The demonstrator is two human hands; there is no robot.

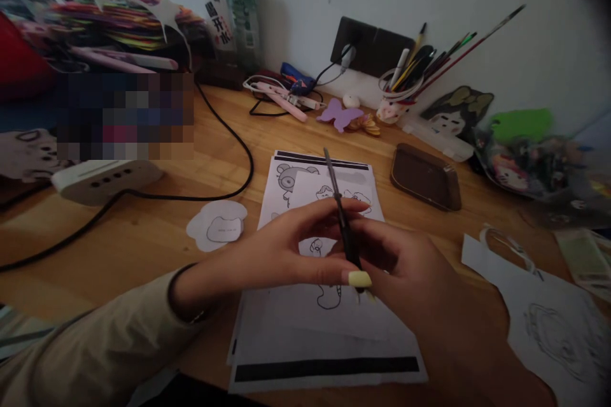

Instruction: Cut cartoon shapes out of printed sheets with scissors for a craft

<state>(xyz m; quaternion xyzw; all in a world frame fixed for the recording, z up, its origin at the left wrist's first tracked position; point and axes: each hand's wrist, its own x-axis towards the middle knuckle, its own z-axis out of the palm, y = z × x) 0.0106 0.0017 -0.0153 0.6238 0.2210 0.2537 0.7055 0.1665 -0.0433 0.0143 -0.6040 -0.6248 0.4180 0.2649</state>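
Where the two hands come close together above the papers, a pair of black scissors (349, 241) sits among the fingers, seen edge-on, with its thin blades pointing away from the person. The left hand (270, 248) has hold of it: the thumb, with a yellow nail, lies across the low end of the handle, and the first finger reaches behind it near the screw. A wide gap shows between that thumb and finger. The right hand (410, 267) has bent fingers just beside the handle, but their tips are partly hidden, so I cannot tell how tightly they grip.

Under the hands lie printed sheets (329, 346) with line drawings, a bear picture near the top and a thick black stripe at the bottom. On the left, a cloud-shaped paper (200, 225) has a line of tiny print, too small to read.

At the back, a clear bottle (219, 25) has big black Chinese letters going down its label; the last two say 开水. The green-labelled bottle (242, 15) beside it has writing too blurry to read. On the right, a plastic bag (529, 168) shows a white cat face like Hello Kitty.
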